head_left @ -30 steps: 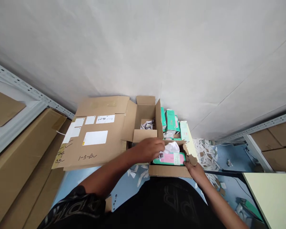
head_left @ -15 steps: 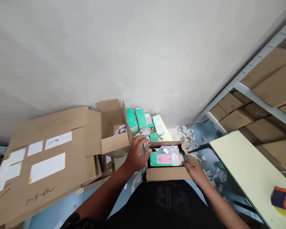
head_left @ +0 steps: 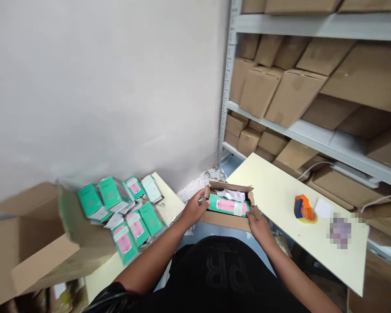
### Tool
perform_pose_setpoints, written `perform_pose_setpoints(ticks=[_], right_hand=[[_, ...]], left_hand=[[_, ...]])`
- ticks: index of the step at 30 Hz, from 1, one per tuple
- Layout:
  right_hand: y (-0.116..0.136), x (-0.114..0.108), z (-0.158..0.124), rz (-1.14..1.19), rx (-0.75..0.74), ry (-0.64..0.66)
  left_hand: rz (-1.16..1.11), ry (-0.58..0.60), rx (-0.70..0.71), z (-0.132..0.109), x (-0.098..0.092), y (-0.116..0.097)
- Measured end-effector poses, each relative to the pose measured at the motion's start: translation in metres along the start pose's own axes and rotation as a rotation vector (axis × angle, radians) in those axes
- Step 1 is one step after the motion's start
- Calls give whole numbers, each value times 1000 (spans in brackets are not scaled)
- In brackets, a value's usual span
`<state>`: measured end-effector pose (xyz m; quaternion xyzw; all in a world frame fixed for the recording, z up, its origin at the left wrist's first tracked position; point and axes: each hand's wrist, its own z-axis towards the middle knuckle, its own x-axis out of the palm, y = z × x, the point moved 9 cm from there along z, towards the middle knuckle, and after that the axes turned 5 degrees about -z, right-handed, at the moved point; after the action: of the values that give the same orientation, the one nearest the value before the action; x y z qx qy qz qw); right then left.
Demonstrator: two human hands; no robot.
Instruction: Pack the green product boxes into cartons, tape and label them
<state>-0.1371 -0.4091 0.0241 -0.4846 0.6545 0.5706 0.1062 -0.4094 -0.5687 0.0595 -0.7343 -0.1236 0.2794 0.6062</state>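
Between my two hands, in front of my body, is a small open cardboard box [head_left: 226, 220]. In it lie a green and pink carton [head_left: 226, 205] and crumpled white paper [head_left: 231, 195]. My left hand [head_left: 195, 208] grips the box's left end, its fingers curled over the wall. At the right end my right hand [head_left: 258, 226] holds the lower corner, thumb near the carton's edge, beside a torn flap. The box's underside is hidden from me.
Several green and pink cartons [head_left: 125, 241] cover the left table [head_left: 166, 195], beside a large open cardboard box [head_left: 48, 261]. On the right table [head_left: 263, 187] lies an orange and dark blue tape dispenser [head_left: 304, 209]. Shelves [head_left: 313, 130] with boxes stand behind; paper scraps [head_left: 203, 182] litter the floor.
My view has swung right, bringing the shelves and the right table further in. The small box stays in both hands, and my left hand now sits closer around its left end.
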Motion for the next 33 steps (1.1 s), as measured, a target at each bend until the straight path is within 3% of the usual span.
perform_pose_setpoints(ticks=[6, 9, 12, 18, 21, 25, 29, 33], right_hand=[[-66, -47, 47, 61, 50, -140], [-92, -61, 71, 176, 52, -286], [-112, -66, 98, 237, 66, -330], [-135, -85, 141, 272, 161, -350], [-133, -90, 160, 248, 196, -352], [-124, -93, 179, 230, 148, -366], [-132, -93, 181, 310, 173, -353], [-141, -93, 174, 340, 152, -310]], left_hand=[[101, 200, 77, 74, 104, -18], [96, 295, 118, 110, 144, -20], [-34, 396, 118, 151, 175, -17], [-377, 650, -85, 237, 229, 2], [-338, 745, -105, 271, 254, 13], [-103, 747, -2, 312, 278, 26], [42, 725, 128, 337, 296, 25], [53, 798, 103, 338, 307, 25]])
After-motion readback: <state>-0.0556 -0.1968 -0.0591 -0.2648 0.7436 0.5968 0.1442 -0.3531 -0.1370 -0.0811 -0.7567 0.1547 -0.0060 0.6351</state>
